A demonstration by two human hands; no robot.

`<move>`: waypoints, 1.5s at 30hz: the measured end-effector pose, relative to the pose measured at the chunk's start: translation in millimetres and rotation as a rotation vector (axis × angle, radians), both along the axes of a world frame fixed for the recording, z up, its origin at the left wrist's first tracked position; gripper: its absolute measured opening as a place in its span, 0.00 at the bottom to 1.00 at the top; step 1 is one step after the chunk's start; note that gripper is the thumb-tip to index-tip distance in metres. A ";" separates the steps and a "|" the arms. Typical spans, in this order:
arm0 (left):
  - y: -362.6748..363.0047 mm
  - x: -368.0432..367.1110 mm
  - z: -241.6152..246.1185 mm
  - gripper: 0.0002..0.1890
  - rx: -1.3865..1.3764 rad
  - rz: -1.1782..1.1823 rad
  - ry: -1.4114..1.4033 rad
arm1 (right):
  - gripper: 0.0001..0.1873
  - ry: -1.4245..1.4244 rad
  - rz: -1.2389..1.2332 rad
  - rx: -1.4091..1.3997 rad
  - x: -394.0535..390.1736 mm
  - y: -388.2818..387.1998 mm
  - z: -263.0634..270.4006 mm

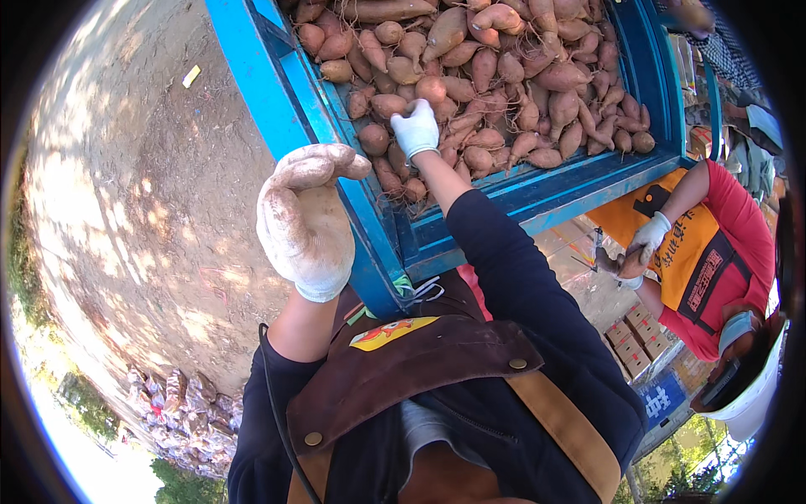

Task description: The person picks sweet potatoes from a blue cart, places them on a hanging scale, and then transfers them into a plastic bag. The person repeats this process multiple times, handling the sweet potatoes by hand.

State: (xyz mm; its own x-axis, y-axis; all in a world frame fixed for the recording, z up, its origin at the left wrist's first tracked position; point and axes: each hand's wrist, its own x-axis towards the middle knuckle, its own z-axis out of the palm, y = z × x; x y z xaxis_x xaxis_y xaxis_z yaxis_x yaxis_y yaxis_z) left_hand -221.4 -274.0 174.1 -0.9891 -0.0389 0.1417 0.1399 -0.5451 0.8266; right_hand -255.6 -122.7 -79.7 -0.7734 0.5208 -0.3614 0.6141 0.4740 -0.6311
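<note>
Many reddish-brown sweet potatoes (485, 69) with thin roots lie heaped in a blue metal cart bed (548, 208). My right hand (417, 129), in a white glove, reaches over the near rim into the heap. Its thumb and fingertips are at a roundish sweet potato (388, 105), with another sweet potato (431, 89) just beyond them; whether it grips either is not clear. My left hand (308, 220), in a soil-stained white glove, is raised beside the cart's left corner, near the camera. Its fingers are half curled, and nothing shows in it.
On the right, a co-worker (724, 246) in an orange apron holds a sweet potato (630, 266) in gloved hands. Stacked cartons (636, 340) stand below. Another person (737, 57) is at the upper right. Filled bags (182, 416) lie on the bare ground (157, 208).
</note>
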 end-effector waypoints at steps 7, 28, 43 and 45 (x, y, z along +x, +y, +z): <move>0.2 0.2 -1.6 0.23 0.022 0.006 -0.021 | 0.18 0.377 0.842 0.271 -0.3 -16.8 -14.2; 5.0 2.2 11.5 0.22 -0.004 0.003 -0.118 | 0.51 0.209 0.175 -1.872 62.7 92.1 119.8; 26.7 -9.2 20.6 0.21 0.059 -0.098 -0.231 | 0.34 -0.277 0.098 -0.649 62.5 104.3 91.3; 25.4 -10.0 20.8 0.19 0.089 -0.105 -0.201 | 0.39 -0.463 0.338 -0.489 68.5 95.5 64.1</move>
